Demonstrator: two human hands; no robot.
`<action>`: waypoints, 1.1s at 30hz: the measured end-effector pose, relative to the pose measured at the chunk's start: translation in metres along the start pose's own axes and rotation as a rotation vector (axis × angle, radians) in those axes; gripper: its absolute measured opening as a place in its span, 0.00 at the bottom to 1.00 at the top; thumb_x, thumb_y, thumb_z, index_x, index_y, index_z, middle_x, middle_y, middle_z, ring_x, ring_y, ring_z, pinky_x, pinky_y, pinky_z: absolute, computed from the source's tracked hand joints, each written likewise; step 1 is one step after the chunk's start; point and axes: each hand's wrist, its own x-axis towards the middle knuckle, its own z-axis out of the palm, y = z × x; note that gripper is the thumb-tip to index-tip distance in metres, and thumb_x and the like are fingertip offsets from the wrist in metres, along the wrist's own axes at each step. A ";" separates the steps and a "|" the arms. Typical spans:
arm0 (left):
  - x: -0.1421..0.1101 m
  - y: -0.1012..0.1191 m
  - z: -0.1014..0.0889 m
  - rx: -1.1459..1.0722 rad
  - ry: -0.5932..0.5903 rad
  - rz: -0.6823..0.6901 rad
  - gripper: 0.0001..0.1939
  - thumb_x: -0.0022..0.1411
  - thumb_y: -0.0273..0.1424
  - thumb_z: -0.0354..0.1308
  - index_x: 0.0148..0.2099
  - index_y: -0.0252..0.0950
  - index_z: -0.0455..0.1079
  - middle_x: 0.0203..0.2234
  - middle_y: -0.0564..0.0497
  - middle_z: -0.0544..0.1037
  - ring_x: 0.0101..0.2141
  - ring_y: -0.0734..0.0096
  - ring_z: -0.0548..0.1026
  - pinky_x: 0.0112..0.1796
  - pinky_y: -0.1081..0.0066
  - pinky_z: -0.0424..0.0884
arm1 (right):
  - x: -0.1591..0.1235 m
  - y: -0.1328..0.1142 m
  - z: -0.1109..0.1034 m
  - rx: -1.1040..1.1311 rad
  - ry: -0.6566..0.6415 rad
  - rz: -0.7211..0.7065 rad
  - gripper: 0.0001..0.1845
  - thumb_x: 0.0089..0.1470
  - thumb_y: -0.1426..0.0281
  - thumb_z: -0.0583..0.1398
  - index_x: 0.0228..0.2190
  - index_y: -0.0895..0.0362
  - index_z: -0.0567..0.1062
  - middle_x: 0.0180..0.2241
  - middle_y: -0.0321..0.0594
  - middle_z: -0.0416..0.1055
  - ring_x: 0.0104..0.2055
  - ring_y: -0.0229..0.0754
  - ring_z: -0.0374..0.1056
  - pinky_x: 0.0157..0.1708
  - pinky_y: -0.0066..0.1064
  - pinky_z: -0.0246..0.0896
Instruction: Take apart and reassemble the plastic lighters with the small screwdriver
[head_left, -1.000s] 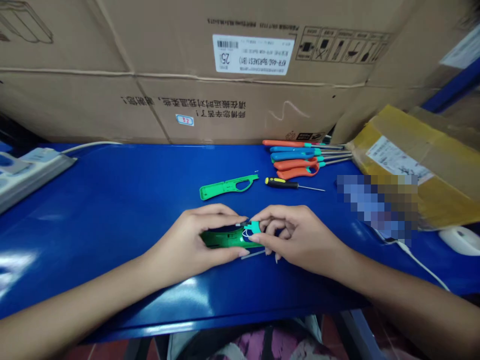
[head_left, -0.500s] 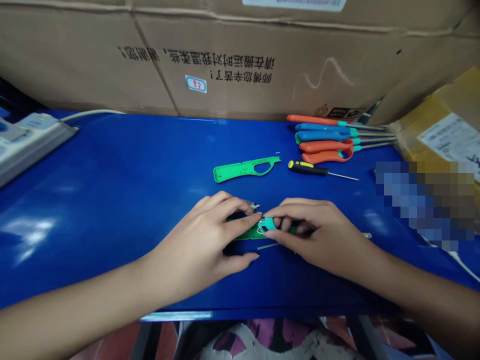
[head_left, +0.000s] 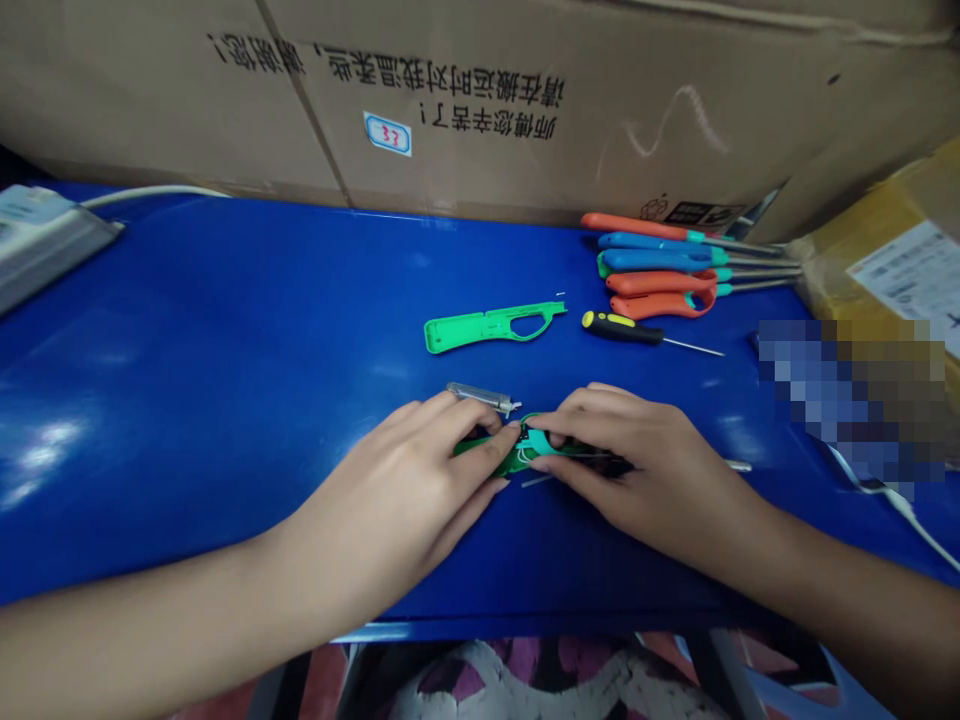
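Note:
My left hand [head_left: 420,470] is closed on the left part of a green lighter shell half [head_left: 513,463], thumb and forefinger near its middle. Between the thumb and forefinger of my right hand [head_left: 637,445] is a teal trigger [head_left: 541,443], set at the shell's finger loop. Small dark parts and a thin white wire show beside the trigger. A clear fuel tank [head_left: 480,396] lies just beyond my left fingers. The other green shell half [head_left: 465,334] rests farther back, hollow side up. My fingers hide much of the shell being worked on.
Several assembled orange and blue lighters [head_left: 660,285] lie at the back right. A black and yellow screwdriver [head_left: 626,328] is in front of them. A large cardboard box [head_left: 465,180] borders the back; a power strip [head_left: 52,240] sits left, a taped box [head_left: 877,230] right.
My left thumb and fingers have closed in on the shell. The teal trigger now sits lower against it, and more of the fuel tank shows. The view has shifted slightly.

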 end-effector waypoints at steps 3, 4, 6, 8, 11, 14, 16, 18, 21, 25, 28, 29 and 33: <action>-0.001 0.000 0.001 0.009 0.005 0.001 0.16 0.73 0.32 0.52 0.60 0.36 0.70 0.46 0.44 0.74 0.44 0.56 0.73 0.42 0.55 0.76 | -0.001 0.001 0.000 -0.087 -0.008 -0.018 0.10 0.65 0.66 0.60 0.47 0.49 0.78 0.38 0.37 0.74 0.42 0.43 0.68 0.41 0.36 0.64; -0.001 0.001 0.001 0.012 0.004 0.000 0.16 0.74 0.32 0.51 0.59 0.36 0.70 0.46 0.44 0.74 0.44 0.56 0.73 0.41 0.55 0.77 | -0.001 0.001 0.000 -0.118 -0.008 -0.028 0.10 0.66 0.66 0.59 0.47 0.49 0.78 0.38 0.37 0.74 0.42 0.43 0.67 0.40 0.36 0.63; -0.002 0.002 0.001 0.018 -0.002 -0.006 0.16 0.74 0.32 0.50 0.59 0.35 0.70 0.47 0.43 0.73 0.44 0.56 0.73 0.41 0.54 0.77 | -0.001 0.001 -0.001 -0.181 -0.006 -0.047 0.10 0.66 0.64 0.58 0.46 0.49 0.78 0.37 0.37 0.73 0.40 0.43 0.66 0.39 0.37 0.61; -0.003 0.003 0.001 0.023 -0.008 -0.013 0.16 0.74 0.31 0.49 0.58 0.34 0.71 0.47 0.42 0.73 0.44 0.55 0.73 0.41 0.54 0.77 | 0.001 0.000 -0.003 -0.237 -0.011 -0.056 0.10 0.66 0.63 0.58 0.46 0.49 0.78 0.37 0.37 0.73 0.40 0.44 0.65 0.39 0.39 0.59; -0.002 0.005 0.001 0.046 -0.010 -0.013 0.16 0.75 0.31 0.47 0.57 0.33 0.71 0.46 0.41 0.74 0.43 0.55 0.74 0.40 0.53 0.77 | 0.003 0.002 -0.006 -0.251 -0.035 -0.028 0.12 0.64 0.60 0.61 0.47 0.49 0.76 0.39 0.38 0.73 0.42 0.46 0.65 0.42 0.41 0.59; -0.003 0.007 0.003 0.091 -0.004 -0.001 0.16 0.75 0.30 0.48 0.57 0.33 0.71 0.46 0.41 0.73 0.43 0.54 0.74 0.40 0.53 0.78 | 0.004 0.006 -0.012 -0.145 -0.043 -0.001 0.15 0.62 0.60 0.63 0.48 0.52 0.76 0.42 0.40 0.73 0.46 0.46 0.66 0.47 0.41 0.61; -0.004 0.007 0.005 0.138 -0.011 0.014 0.17 0.73 0.29 0.49 0.60 0.32 0.69 0.46 0.40 0.73 0.43 0.53 0.74 0.40 0.53 0.77 | 0.004 0.011 -0.016 -0.046 -0.039 -0.008 0.10 0.62 0.65 0.63 0.45 0.54 0.77 0.41 0.40 0.73 0.45 0.44 0.67 0.48 0.39 0.62; -0.006 0.007 0.007 0.198 -0.028 0.030 0.21 0.72 0.27 0.52 0.64 0.31 0.66 0.47 0.39 0.73 0.44 0.52 0.74 0.41 0.52 0.77 | 0.005 0.015 -0.019 0.031 -0.034 -0.021 0.05 0.62 0.70 0.62 0.40 0.55 0.78 0.38 0.40 0.73 0.43 0.42 0.67 0.46 0.36 0.63; -0.009 0.007 0.010 0.289 -0.045 0.058 0.26 0.70 0.26 0.53 0.68 0.30 0.61 0.49 0.37 0.73 0.45 0.48 0.73 0.40 0.51 0.76 | 0.008 0.019 -0.021 0.092 -0.046 -0.012 0.03 0.61 0.71 0.63 0.36 0.55 0.79 0.35 0.39 0.73 0.40 0.40 0.68 0.43 0.33 0.63; -0.010 0.007 0.013 0.341 -0.043 0.072 0.28 0.69 0.24 0.53 0.69 0.31 0.59 0.51 0.36 0.73 0.46 0.46 0.73 0.39 0.50 0.75 | 0.011 0.020 -0.020 0.144 -0.070 0.052 0.03 0.59 0.72 0.65 0.32 0.55 0.79 0.32 0.36 0.74 0.38 0.38 0.69 0.40 0.31 0.63; -0.011 0.006 0.013 0.313 -0.064 0.064 0.30 0.67 0.23 0.54 0.70 0.31 0.57 0.51 0.37 0.73 0.46 0.46 0.73 0.41 0.50 0.75 | 0.011 0.021 -0.018 0.182 -0.063 0.036 0.04 0.59 0.73 0.66 0.31 0.55 0.80 0.31 0.36 0.75 0.36 0.37 0.69 0.40 0.31 0.63; -0.011 0.006 0.013 0.301 -0.071 0.059 0.31 0.67 0.23 0.55 0.70 0.31 0.57 0.51 0.37 0.73 0.46 0.47 0.73 0.42 0.50 0.74 | 0.011 0.021 -0.017 0.186 -0.055 0.012 0.04 0.59 0.73 0.65 0.31 0.55 0.80 0.31 0.36 0.75 0.36 0.37 0.69 0.40 0.31 0.63; -0.012 0.004 0.013 0.267 -0.074 0.047 0.32 0.67 0.23 0.56 0.71 0.32 0.57 0.51 0.37 0.73 0.47 0.47 0.72 0.43 0.50 0.74 | 0.009 0.021 -0.016 0.134 -0.022 -0.090 0.05 0.60 0.73 0.64 0.32 0.56 0.81 0.31 0.38 0.74 0.35 0.38 0.66 0.38 0.32 0.62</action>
